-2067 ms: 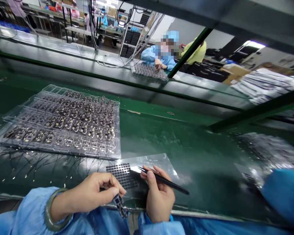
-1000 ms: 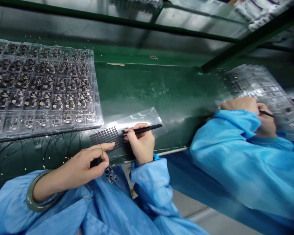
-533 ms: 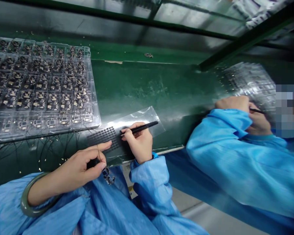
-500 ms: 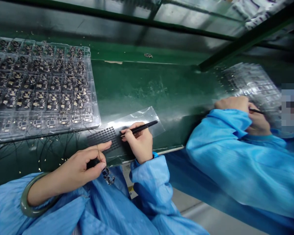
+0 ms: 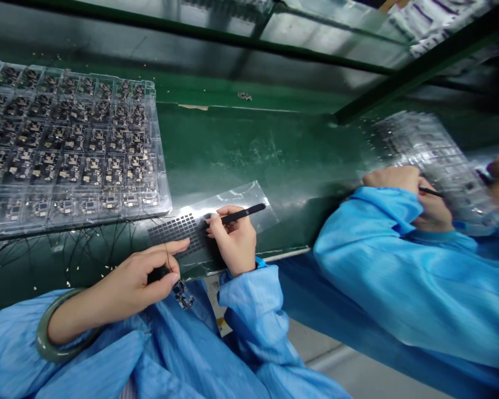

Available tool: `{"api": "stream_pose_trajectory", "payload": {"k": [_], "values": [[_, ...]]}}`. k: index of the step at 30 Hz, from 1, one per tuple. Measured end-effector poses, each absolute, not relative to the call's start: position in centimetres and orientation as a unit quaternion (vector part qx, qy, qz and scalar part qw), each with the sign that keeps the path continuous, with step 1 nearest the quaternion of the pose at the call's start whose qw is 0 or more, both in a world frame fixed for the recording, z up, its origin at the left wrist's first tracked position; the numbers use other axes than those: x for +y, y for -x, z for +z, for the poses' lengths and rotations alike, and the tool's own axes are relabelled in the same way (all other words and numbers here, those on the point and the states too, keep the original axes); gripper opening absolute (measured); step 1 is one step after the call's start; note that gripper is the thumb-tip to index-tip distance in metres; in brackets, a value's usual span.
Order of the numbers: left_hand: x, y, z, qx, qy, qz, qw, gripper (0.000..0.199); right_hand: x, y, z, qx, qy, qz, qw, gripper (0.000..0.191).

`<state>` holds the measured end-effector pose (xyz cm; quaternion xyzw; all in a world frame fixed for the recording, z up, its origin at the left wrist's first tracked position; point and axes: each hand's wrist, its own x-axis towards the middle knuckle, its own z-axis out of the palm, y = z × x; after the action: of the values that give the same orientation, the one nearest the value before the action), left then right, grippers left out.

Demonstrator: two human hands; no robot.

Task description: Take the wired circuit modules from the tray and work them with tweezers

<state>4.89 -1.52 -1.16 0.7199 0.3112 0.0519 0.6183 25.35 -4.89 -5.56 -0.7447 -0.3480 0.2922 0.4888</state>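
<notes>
My left hand (image 5: 143,277) pinches a small circuit board (image 5: 183,295) between thumb and bent fingers; the board hangs just past the bench edge with a thin wire rising from it. The index finger of that hand stretches onto a clear sheet of small black square pieces (image 5: 178,228). My right hand (image 5: 237,244) is closed around black tweezers (image 5: 249,211), held like a pen over the right part of the sheet. The tweezers' tips point left near the black squares and are partly hidden by the fingers.
A clear compartment tray (image 5: 163,166) full of circuit boards lies at the left, thin black wires trailing over its front. Small bits are scattered on the green bench (image 5: 216,144). At the right, a co-worker's sleeve (image 5: 370,233) and hands are near another blurred tray (image 5: 424,144).
The tweezers' back end has dipped slightly and the right hand has shifted a little. The left hand keeps its hold on the circuit board. The view has moved slightly.
</notes>
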Motion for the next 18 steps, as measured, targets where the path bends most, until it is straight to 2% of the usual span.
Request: {"api": "stream_pose_trajectory", "payload": {"k": [9, 18], "values": [[-1.6, -5.0, -1.5, 0.302, -0.732, 0.082, 0.606, 0.012, -5.0, -25.8, -5.0, -0.296, 0.655, 0.372, 0.587, 0.026], [-1.9, -5.1, -2.1, 0.317, -0.690, 0.131, 0.637, 0.012, -4.9, -26.7, -4.0, -0.210, 0.555, 0.445, 0.671, 0.037]]}}
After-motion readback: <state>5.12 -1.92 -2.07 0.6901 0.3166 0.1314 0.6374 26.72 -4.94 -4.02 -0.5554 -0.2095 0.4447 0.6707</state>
